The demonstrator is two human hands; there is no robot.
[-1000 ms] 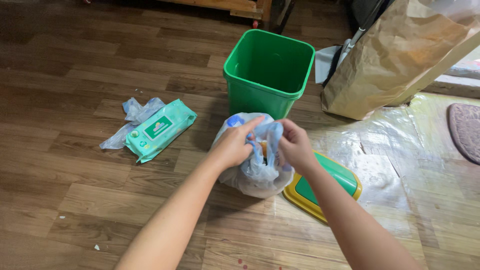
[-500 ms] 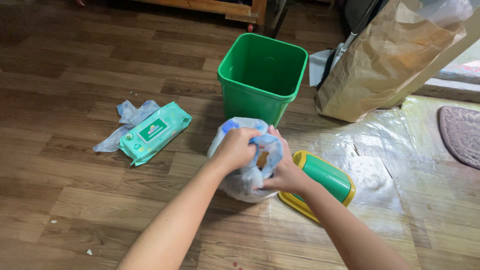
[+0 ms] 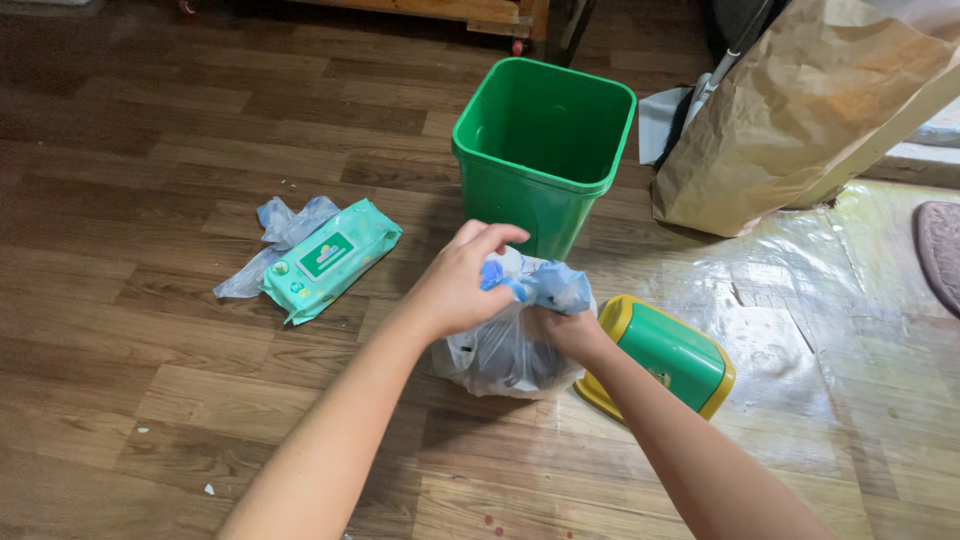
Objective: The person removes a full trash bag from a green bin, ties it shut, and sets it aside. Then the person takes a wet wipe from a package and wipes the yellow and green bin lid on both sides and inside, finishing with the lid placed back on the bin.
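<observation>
A filled translucent plastic bag [image 3: 505, 358] sits on the wooden floor in front of a green square bin [image 3: 542, 150]. My left hand [image 3: 455, 283] grips the bag's bunched blue top from above. My right hand [image 3: 562, 330] holds the bag's neck just below it, partly hidden by the plastic. A green and yellow bin lid [image 3: 668, 357] lies flat on the floor right beside the bag.
A teal pack of wet wipes [image 3: 332, 257] lies on a crumpled plastic bag [image 3: 280, 225] to the left. A large brown paper sack [image 3: 810, 110] stands at the right, with shiny plastic sheeting [image 3: 800, 330] on the floor before it. Wooden furniture [image 3: 470, 10] lines the far edge.
Both hands have twisted the bag's top tighter: the left hand has risen above the bunched plastic, the right hand has dropped under it onto the neck.
</observation>
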